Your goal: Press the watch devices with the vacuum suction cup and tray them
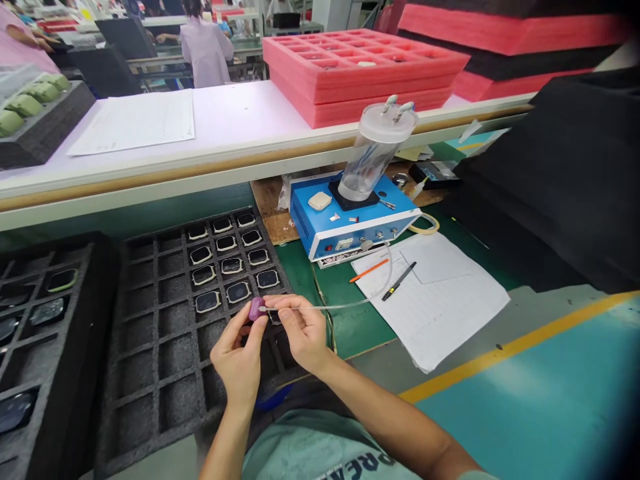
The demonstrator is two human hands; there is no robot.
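Between the thumb and fingers of my left hand is a small rounded purple case, held up over the foam tray. My right hand pinches the end of a thin clear tube, and its pale tip meets the purple case. From there the tube runs right and up to the front of a blue machine. Several square watch cases with dark faces, such as this one, sit in the tray's upper right compartments. Part of another watch case shows behind my right hand.
A clear cylinder stands tilted on the machine. Paper sheets lie right, with an orange pen and a black pen. Another dark tray is at left. Red foam trays rest on the shelf. People sit beyond.
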